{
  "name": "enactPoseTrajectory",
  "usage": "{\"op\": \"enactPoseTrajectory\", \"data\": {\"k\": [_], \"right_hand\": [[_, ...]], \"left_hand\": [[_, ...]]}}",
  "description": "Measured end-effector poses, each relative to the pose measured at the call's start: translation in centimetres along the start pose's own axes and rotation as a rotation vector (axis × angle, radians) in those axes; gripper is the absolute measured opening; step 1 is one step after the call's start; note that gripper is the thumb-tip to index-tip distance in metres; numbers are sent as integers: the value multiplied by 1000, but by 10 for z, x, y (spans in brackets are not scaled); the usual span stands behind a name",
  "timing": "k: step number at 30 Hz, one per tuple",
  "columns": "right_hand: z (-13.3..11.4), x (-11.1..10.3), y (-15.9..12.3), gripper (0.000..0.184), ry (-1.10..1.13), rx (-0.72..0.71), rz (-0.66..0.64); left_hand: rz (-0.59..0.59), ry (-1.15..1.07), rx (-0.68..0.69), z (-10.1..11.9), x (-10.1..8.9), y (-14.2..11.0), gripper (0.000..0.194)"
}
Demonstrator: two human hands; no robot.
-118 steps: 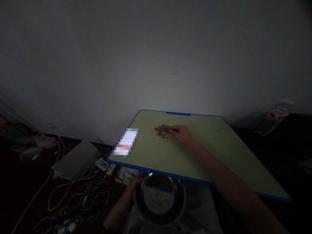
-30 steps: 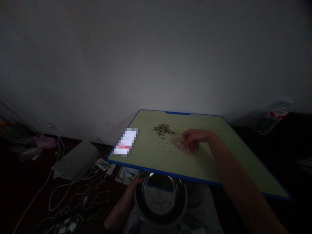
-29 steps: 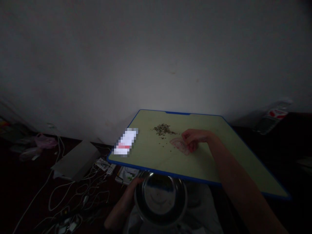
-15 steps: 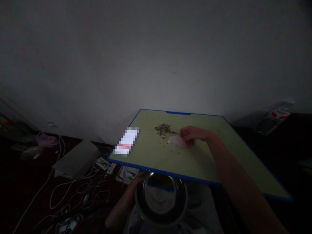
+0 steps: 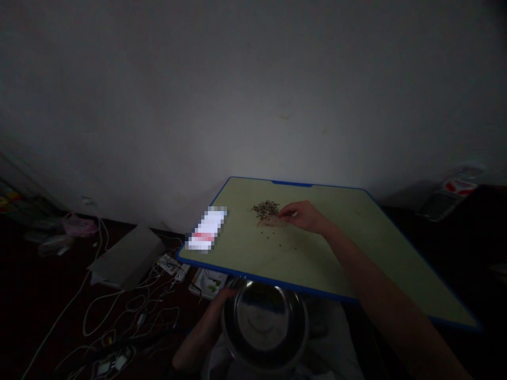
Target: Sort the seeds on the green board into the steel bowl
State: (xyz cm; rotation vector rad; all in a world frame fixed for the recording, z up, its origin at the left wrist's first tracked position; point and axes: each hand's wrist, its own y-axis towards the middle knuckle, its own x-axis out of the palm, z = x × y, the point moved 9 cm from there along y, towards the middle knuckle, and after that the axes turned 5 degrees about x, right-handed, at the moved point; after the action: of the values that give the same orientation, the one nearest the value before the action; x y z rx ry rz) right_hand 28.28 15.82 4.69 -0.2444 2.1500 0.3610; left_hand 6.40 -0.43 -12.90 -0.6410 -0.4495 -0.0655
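Small dark grains, perhaps peppercorns or seeds, lie in a loose pile [image 5: 264, 207] on a pale green table [image 5: 336, 258] with a blue edge. A few have strayed toward the near side. My right hand [image 5: 304, 215] is closed in a pinch on a thin, see-through plastic bag [image 5: 270, 221] with reddish marks, resting at the near side of the pile. Below the table's near edge, my left hand [image 5: 222, 306] grips the left rim of a shiny metal bowl [image 5: 263, 319]. Its fingers are partly hidden; the bowl's dim inside shows no clear contents.
A blurred-out bright rectangle [image 5: 207, 229] lies at the table's left. On the floor to the left are a grey box [image 5: 127, 258], tangled white cables [image 5: 138, 301] and a pink bag [image 5: 79, 225]. A red-and-white package [image 5: 455, 190] is at right, and a wall stands behind.
My right hand has moved left with the plastic bag, which now reaches the grain pile and looks flatter. My left hand and the bowl have hardly moved.
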Motion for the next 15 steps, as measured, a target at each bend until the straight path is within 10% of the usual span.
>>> {"op": "enactPoseTrajectory", "data": {"k": [15], "right_hand": [[-36,17,-11,16,-367,-250,12]], "left_hand": [[-28,1,66,0,-4,6,13]]}}
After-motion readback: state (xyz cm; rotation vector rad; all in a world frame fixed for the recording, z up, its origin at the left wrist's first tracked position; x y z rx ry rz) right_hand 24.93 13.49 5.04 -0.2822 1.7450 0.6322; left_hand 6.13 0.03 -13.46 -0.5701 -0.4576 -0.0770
